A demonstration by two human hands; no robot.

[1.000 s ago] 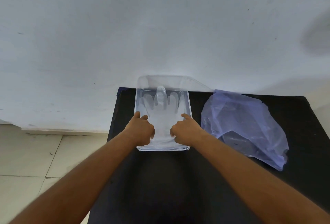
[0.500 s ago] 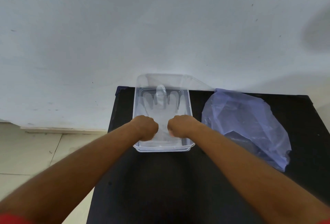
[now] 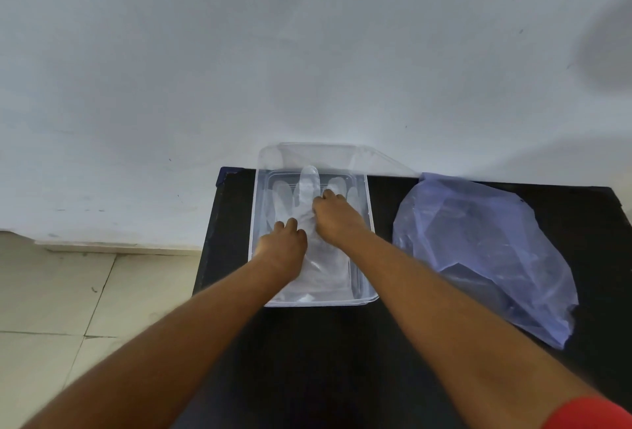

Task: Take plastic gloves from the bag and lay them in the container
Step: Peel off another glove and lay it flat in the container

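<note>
Clear glove (image 3: 309, 220) flat in container (image 3: 371, 223), both hands' (image 3: 284, 250) grips curled, pressing it.

lighting: soft, even, cool daylight-like tone, moderately bright, no hard glare; a diffuse grey shadow smudges the wall (image 3: 307, 52) at upper right (image 3: 605, 49). the black desk (image 3: 342, 360) reads as near-featureless dark, while faint sheen shows on the clear container (image 3: 371, 223) and the bag (image 3: 485, 250). wide-angle bending at the edges; forearms near the lower frame soft and slightly blurred.
</note>
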